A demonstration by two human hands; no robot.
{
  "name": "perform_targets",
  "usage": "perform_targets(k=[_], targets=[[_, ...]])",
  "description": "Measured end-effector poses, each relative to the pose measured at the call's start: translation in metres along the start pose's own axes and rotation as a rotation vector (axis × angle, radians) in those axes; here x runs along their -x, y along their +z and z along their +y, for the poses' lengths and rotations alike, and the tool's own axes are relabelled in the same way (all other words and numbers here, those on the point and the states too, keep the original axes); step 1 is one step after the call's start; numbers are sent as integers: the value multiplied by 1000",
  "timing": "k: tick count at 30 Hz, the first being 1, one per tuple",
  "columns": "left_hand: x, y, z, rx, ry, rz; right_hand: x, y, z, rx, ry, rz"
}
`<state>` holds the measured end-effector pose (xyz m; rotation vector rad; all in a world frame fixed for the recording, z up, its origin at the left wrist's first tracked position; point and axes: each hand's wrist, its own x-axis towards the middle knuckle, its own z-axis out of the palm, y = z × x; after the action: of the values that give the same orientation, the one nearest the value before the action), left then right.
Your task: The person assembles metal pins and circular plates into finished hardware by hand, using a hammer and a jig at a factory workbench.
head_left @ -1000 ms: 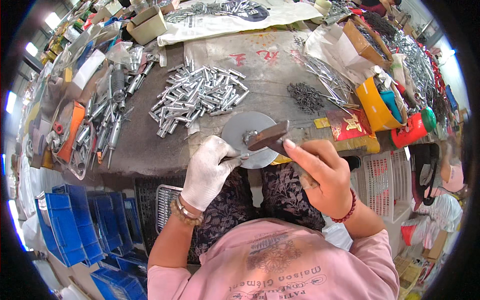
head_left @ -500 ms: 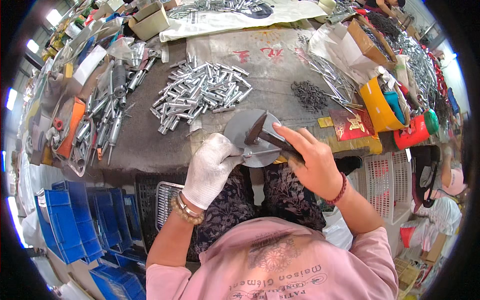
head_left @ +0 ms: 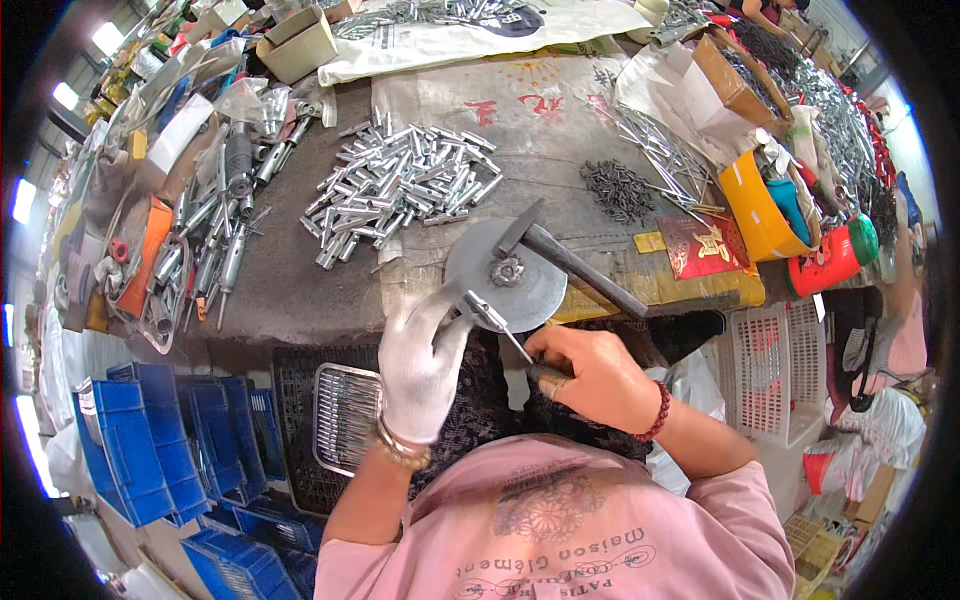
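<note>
My left hand (head_left: 425,355), in a white glove, pinches a short shiny metal sleeve (head_left: 484,308) at the near edge of a round grey metal disc (head_left: 470,255). From the sleeve a thin metal rod (head_left: 518,346) slants down to my right hand (head_left: 605,380), which is bare. Its thumb and fingers are closed on the rod's near end; something dark shows between them, too small to name. A hammer (head_left: 585,270) lies with its head on the disc and its handle pointing right, touched by neither hand.
Beyond the disc is a heap of metal sleeves (head_left: 400,185). Small dark parts (head_left: 618,192) and thin rods (head_left: 668,160) lie to the right, near a yellow container (head_left: 765,215). A metal tray of slim parts (head_left: 347,415) sits below the table's edge, beside blue bins (head_left: 130,440).
My right hand has let go of the hammer, now resting on the disc, and moved down to grip the rod. My left hand has shifted slightly down and turned the sleeve and rod to a slant.
</note>
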<state>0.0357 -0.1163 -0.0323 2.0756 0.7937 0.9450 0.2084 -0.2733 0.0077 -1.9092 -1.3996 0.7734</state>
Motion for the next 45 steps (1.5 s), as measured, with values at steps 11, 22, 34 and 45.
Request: perform_targets(k=[11, 22, 34, 45], targets=[[41, 7, 15, 644, -615, -87, 12, 35, -6, -460, 220, -172], [133, -75, -102, 375, -808, 334, 18, 43, 25, -549, 278, -292], [340, -137, -320, -337, -1308, 540, 14, 52, 23, -480, 343, -329], [375, -174, -325, -167, -1173, 754, 7, 45, 18, -571, 308, -398]])
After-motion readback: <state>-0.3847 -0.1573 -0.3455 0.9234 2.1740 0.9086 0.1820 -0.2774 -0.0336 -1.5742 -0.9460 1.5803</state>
